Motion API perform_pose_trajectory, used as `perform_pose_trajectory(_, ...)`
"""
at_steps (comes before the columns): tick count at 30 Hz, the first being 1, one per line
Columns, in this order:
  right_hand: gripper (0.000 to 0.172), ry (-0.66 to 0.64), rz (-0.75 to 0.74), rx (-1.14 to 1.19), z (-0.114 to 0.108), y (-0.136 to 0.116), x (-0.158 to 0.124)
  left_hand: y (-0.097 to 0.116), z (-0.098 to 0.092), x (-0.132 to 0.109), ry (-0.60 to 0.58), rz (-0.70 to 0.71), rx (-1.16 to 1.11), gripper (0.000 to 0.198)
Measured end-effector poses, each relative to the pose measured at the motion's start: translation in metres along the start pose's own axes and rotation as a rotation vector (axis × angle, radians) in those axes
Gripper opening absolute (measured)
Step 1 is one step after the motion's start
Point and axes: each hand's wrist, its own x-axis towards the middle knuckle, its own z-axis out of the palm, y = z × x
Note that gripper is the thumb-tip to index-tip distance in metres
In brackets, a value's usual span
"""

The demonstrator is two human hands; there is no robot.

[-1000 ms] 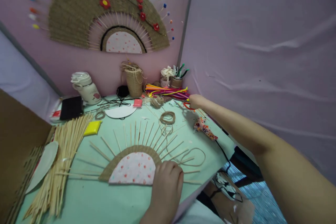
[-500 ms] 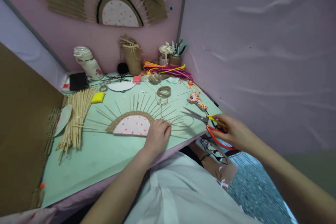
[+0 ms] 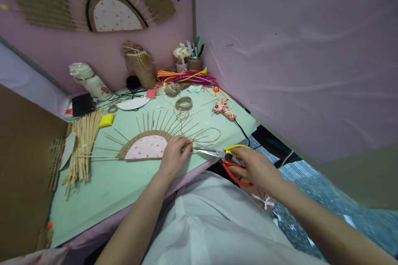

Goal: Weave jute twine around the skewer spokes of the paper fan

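In the head view my right hand (image 3: pixel 259 167) grips scissors (image 3: pixel 214 152) by their red and yellow handles. Their blade tips reach the fingertips of my left hand (image 3: pixel 174 155), which is closed in a pinch on thin twine (image 3: pixel 214 130); part of that twine loops out to the right. Under and beside my left hand lies a half-round fan piece (image 3: pixel 147 148), with a red-dotted white centre and a woven brown rim. Thin sticks (image 3: pixel 152 121) fan out from the rim. My left hand covers the fan's right end.
A bundle of sticks (image 3: pixel 82 145) lies at the left, near a yellow packet (image 3: pixel 106 120). Farther back are a coil of twine (image 3: pixel 183 103), a bottle (image 3: pixel 90 82), and colourful pipe cleaners (image 3: pixel 186 76). A patterned glue gun (image 3: pixel 224 110) with a black cord lies at the right.
My right hand has brought the scissors leftward and down to my left fingertips, and the blades have come closer together. The head view has shifted to the right.
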Motion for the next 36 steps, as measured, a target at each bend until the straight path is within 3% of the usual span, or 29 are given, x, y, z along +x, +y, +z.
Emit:
perform_pose_trajectory(21, 0.022, -0.051, 0.054, -0.129, 0.002, -0.032, 0.012, -0.006, 0.001, 0.002, 0.087, -0.012, 0.031, 0.012)
perform_pose_trajectory(36, 0.021, -0.053, 0.034, -0.264, 0.002, -0.032, 0.012, -0.007, 0.002, 0.001, 0.105, -0.011, 0.024, 0.011)
